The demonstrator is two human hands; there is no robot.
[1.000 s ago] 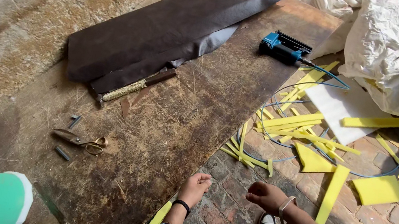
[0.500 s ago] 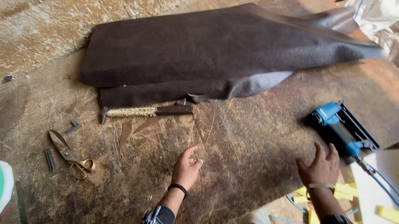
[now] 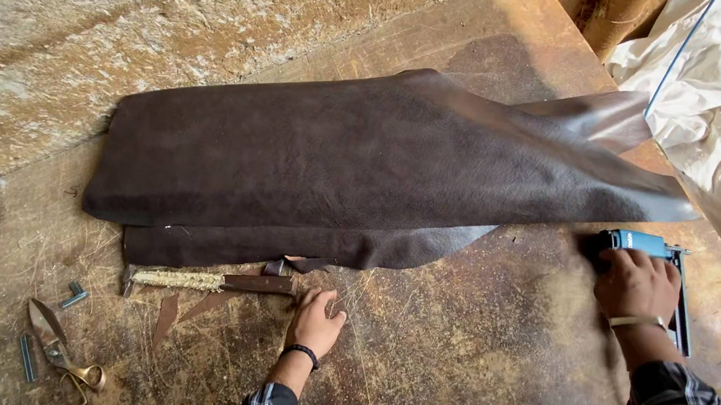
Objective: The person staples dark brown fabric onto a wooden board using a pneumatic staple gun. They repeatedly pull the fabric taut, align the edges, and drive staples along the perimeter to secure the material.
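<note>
On the worn board, our right hand seemingly grips the blue stapler; our left hand rests flat and empty, bracing beside the brown leather.

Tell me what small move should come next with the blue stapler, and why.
Probably lift the blue staple gun toward the dark leather: the right hand already grips it beside the leather's edge, while the left hand lies flat on the board.

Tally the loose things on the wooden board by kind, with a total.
Dark brown folded leather hide: 1
Blue staple gun under right hand: 1
Brass-handled scissors: 1
Cord-wrapped knife beside left hand: 1
Total: 4
</note>
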